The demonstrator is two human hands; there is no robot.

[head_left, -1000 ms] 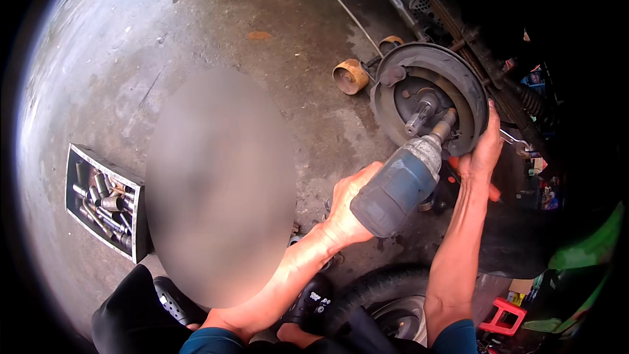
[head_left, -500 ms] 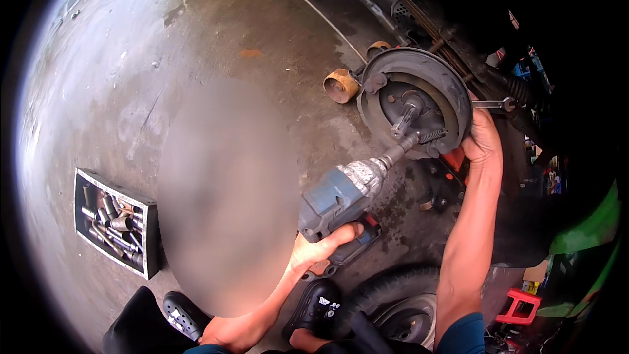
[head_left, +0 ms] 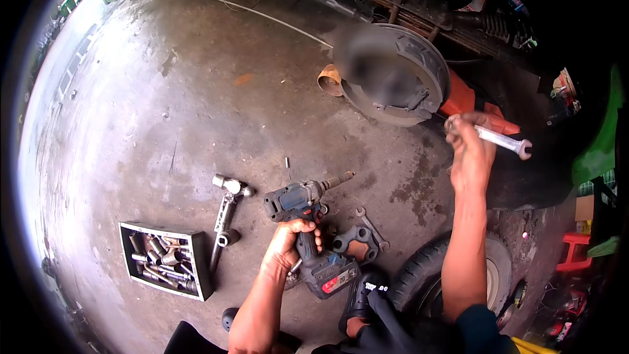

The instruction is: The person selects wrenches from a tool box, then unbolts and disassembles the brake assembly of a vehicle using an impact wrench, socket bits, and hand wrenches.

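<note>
My left hand (head_left: pixel 290 244) is wrapped round the grip of a blue-and-black cordless impact wrench (head_left: pixel 293 200). Its long socket points right, well apart from the drum brake assembly (head_left: pixel 429 59). My right hand (head_left: pixel 473 151) is closed on a silver spanner (head_left: pixel 506 139), whose open jaw sticks out to the right. That hand is just in front of the brake's lower right edge. A blurred patch hides the middle of the brake, while a curved shoe and the backing plate's rim show around it.
A metal tray (head_left: pixel 204 269) of sockets stands at the left. Beside it lie a hammer (head_left: pixel 230 187) and a socket handle. Another spanner (head_left: pixel 372 228) and a brake caliper bracket (head_left: pixel 359 244) lie near my foot. A tyre (head_left: pixel 419 269) rests below my right forearm.
My left hand has drawn the impact wrench down and away from the brake. My right hand has come out from behind the brake plate with the spanner. The view has shifted too.
</note>
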